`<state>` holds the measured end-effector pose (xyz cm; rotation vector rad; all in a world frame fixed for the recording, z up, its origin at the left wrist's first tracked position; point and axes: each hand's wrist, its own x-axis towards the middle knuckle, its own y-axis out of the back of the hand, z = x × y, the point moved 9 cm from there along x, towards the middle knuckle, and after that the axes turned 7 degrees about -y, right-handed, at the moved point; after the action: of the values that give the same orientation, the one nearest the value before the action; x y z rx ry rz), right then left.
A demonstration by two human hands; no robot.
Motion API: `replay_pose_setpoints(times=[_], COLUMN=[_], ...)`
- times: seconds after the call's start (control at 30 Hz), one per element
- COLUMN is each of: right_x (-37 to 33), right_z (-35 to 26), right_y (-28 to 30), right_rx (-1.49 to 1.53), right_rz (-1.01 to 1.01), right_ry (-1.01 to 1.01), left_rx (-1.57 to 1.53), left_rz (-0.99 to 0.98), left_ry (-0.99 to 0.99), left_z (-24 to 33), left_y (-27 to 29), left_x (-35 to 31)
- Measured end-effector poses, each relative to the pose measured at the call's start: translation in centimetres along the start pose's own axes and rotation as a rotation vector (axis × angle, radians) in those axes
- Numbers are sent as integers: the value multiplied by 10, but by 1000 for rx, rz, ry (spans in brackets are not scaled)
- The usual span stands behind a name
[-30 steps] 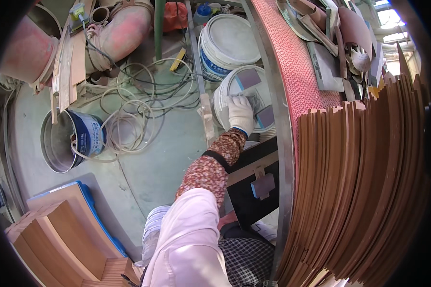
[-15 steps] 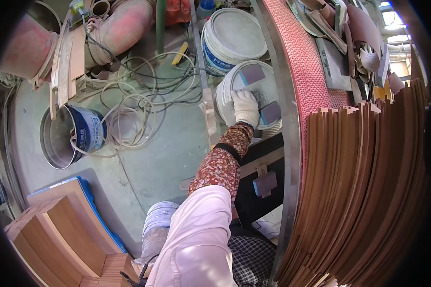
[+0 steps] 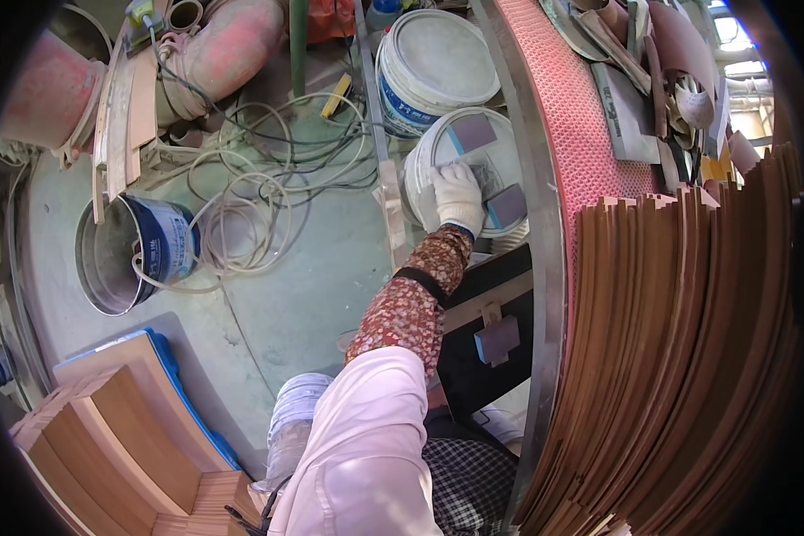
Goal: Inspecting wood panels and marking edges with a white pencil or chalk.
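My left hand (image 3: 458, 194), in a white knit glove, reaches out to the lid of a white bucket (image 3: 438, 134). Its fingers are bent and close together over the lid; whatever they hold is hidden beneath the glove. Beyond the fingers lies a purple-grey sanding block (image 3: 475, 132) with a blue edge. A second such sanding block (image 3: 508, 206) rests just right of my wrist. Between the two blocks, a dark greyish patch (image 3: 485, 176) shows on the lid. My right hand is out of view.
Tall curved brown strips (image 3: 670, 357) stand stacked at the right beside a metal-edged pink mat (image 3: 558, 98). A closed bucket (image 3: 442, 58) stands behind. Coiled hoses (image 3: 241, 214) and an open blue bucket (image 3: 156, 241) occupy the floor. Wooden pieces (image 3: 134, 429) lie lower left.
My left hand stays over the bucket lid, its fingers shifting slightly to the right. The view has tilted a little; the sanding blocks stay on the lid.
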<state>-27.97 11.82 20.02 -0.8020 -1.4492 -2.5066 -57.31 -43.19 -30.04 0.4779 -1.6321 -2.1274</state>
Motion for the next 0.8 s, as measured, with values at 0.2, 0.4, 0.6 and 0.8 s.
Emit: replay_pose_setpoints(times=[0.2, 0.4, 0.6, 0.8], right_x=[0, -10, 1, 14], right_z=[-36, -46, -23, 35], right_y=[6, 3, -14, -50], right_rx=[-226, -323, -371, -278], right_rz=[122, 119, -40, -304], right_ry=[329, 527, 442, 207], left_rx=[-30, -178, -384, -524], left_rz=[46, 171, 85, 169], left_ry=[-16, -77, -93, -120], left_z=[-9, -19, -28, -34], left_y=[3, 15, 12, 12], left_x=[-6, -14, -24, -32])
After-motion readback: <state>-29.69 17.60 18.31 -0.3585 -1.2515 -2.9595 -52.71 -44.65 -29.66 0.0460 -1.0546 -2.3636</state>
